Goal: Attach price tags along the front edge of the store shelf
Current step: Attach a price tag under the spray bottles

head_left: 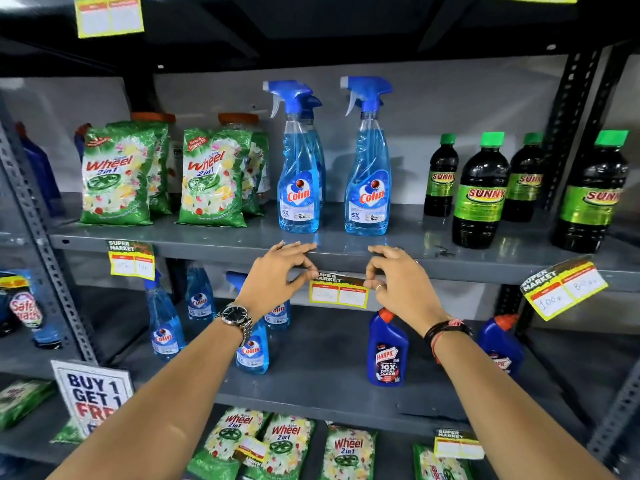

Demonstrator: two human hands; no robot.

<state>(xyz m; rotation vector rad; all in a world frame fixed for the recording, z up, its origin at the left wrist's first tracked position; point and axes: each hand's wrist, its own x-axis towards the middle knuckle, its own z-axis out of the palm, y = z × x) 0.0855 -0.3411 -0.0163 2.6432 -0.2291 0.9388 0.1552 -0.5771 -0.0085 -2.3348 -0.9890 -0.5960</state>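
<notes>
Price tag point(338, 292) level along shelf edge point(450, 263); both hands pinching.

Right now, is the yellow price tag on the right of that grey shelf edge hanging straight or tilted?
Tilted: the yellow price tag slants up to the right against the level grey shelf edge.

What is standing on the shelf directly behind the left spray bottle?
Behind the left spray bottle stands a second blue spray bottle; only its trigger head and one side show. Its label is covered.
</notes>
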